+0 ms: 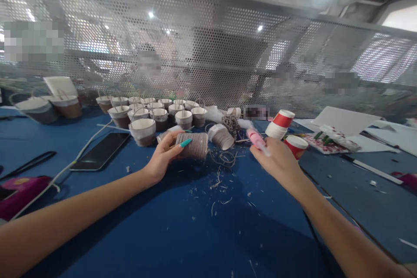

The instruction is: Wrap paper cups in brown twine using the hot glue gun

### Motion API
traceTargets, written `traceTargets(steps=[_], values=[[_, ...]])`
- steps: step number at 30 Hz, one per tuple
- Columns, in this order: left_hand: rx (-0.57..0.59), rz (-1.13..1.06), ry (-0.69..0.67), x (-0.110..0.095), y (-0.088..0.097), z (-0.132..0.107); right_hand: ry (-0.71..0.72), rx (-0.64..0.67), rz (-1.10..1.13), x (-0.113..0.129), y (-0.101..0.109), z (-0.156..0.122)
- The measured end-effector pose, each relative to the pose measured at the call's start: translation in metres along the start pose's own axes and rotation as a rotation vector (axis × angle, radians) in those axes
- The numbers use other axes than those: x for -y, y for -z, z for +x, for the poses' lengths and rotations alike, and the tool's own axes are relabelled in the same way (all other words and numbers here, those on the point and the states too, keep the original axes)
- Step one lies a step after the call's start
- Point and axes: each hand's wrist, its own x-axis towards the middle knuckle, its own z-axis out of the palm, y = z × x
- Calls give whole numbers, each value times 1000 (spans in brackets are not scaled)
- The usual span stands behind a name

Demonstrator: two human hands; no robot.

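Observation:
My left hand (166, 154) is closed round a paper cup wrapped in grey-brown twine (193, 145), held on its side above the blue table. A turquoise nail shows on the thumb lying along the twine. My right hand (276, 160) grips a pink glue gun (256, 139), slightly blurred, to the right of the cup. Loose twine (224, 158) curls from the cup's right end. Just behind it lies another partly wrapped cup (221, 136), tipped over, beside a tangled heap of twine (230, 125).
Several finished cups with twine handles (143, 130) crowd the back left, near a black phone (100, 152). Red and white paper cups (282, 119) stand at right, by white sheets (345, 119). Twine scraps litter the blue table (208, 234). A perforated metal screen (221, 52) rises behind.

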Motion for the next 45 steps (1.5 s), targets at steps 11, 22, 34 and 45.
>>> traceTargets(steps=[11,22,34,45], values=[[32,-45,34,-2,-3,-1,84,-44,1,1,-11,-2],[44,-49,102,1,0,-2,491,746,1064,28,-29,-31],[79,54,165,1,-1,-1,395,1076,1799,28,-15,-24],[110,93,176,0,-2,-1,299,1096,1751,26,-12,-21]])
